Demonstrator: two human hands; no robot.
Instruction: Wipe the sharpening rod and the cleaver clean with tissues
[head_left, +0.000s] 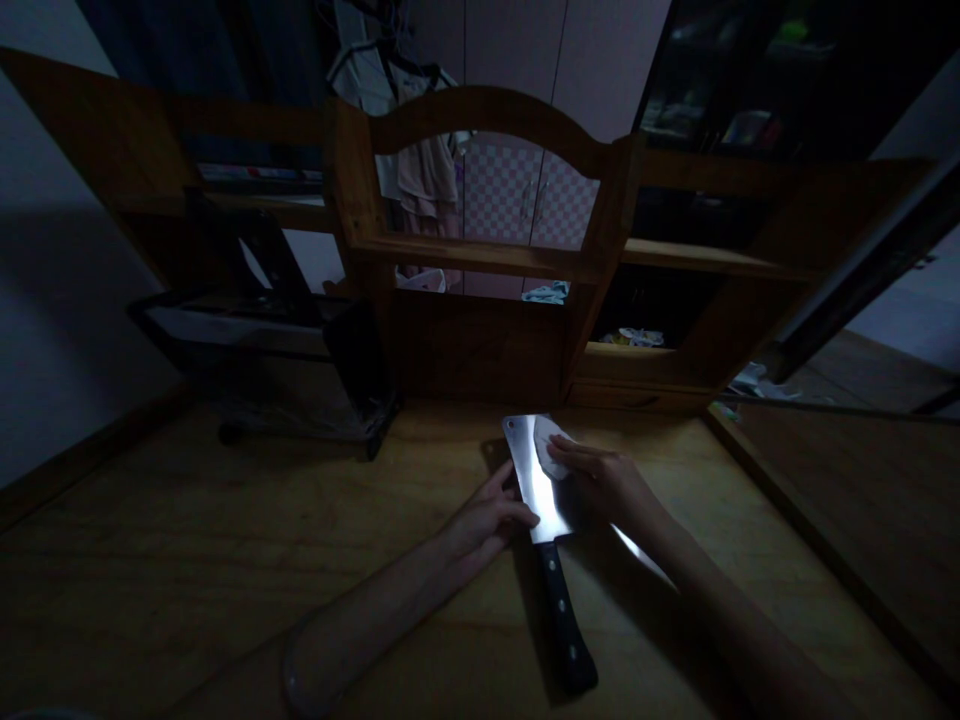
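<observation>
A cleaver (544, 500) with a broad shiny blade and a black riveted handle is in the middle of the head view, its handle toward me. My left hand (491, 515) grips the blade by its left edge, the thumb on the upper face and fingers reaching beneath. On the blade's far right part, my right hand (600, 475) presses a white cloth or tissue (551, 455) with its fingertips. Part of the blade's right edge is hidden by the right hand and shadow.
The wooden desktop (300, 530) has a shelf unit (480, 260) along its back. A black knife rack (285, 350) stands at the left back with dark handles in it. Hanging clothes (424, 150) are behind the shelf. A raised wooden edge (810, 550) runs along the right.
</observation>
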